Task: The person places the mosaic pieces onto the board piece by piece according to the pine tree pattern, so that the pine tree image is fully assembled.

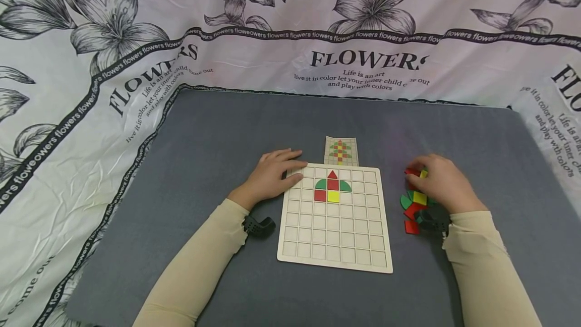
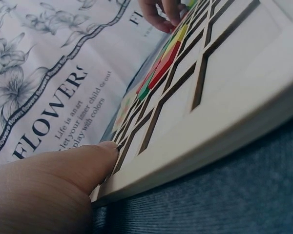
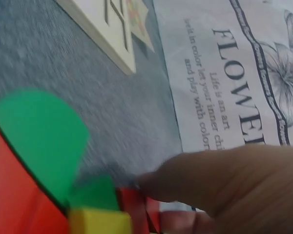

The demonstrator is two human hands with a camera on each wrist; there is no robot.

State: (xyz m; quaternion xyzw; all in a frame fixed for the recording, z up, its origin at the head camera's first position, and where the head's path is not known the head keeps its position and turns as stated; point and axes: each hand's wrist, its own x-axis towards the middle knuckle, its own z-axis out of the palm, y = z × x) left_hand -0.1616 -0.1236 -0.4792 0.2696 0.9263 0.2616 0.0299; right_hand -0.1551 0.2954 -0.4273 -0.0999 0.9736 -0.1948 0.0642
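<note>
Currently, the right hand (image 1: pixel 440 183) reaches into loose coloured pieces (image 1: pixel 418 198) right of the grid board (image 1: pixel 333 238); its thumb touches a red piece (image 3: pixel 133 210), but whether it pinches I cannot tell. The left hand (image 1: pixel 271 174), fingers loosely extended, rests at the board's far-left corner.

I'm stretching both forearms (image 1: pixel 195 261) forward, well apart. My left hand (image 1: pixel 274 173) is lying with fingers (image 1: pixel 287 155) extended and thumb (image 1: pixel 294 180) standing apart from them; my right hand (image 1: pixel 440 181) is bending, its fingers curling in towards its thumb.
</note>
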